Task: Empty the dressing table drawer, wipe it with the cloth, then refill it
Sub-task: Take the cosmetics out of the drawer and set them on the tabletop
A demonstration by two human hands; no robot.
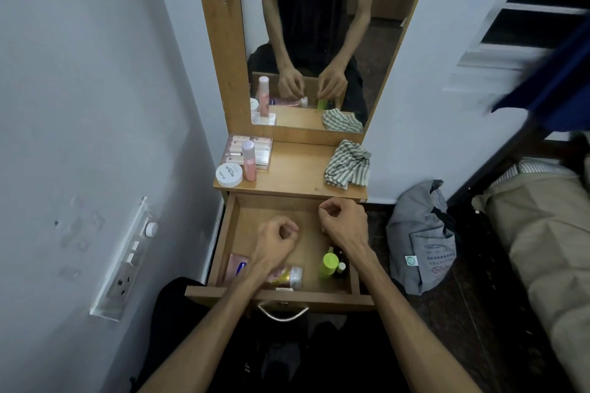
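Note:
The wooden drawer [230, 233] of the dressing table stands pulled open. Both my hands hover over its bare middle with fingers curled in and nothing visible in them: my left hand [276, 241], my right hand [343, 222]. At the drawer's front lie a pink packet [236, 266], a pink tube with a silver cap [289, 276], a lime green bottle [329, 265] and small dark bottles [341, 268]. A striped cloth [348, 166] lies crumpled on the tabletop's right side. On its left stand a white round jar [229, 174], a pink bottle [249, 160] and a clear box [255, 145].
A mirror [319, 41] rises behind the tabletop [297, 175]. A wall with a switch panel [127, 258] is close on the left. A grey bag [421, 236] sits on the floor to the right, beside a bed [542, 233].

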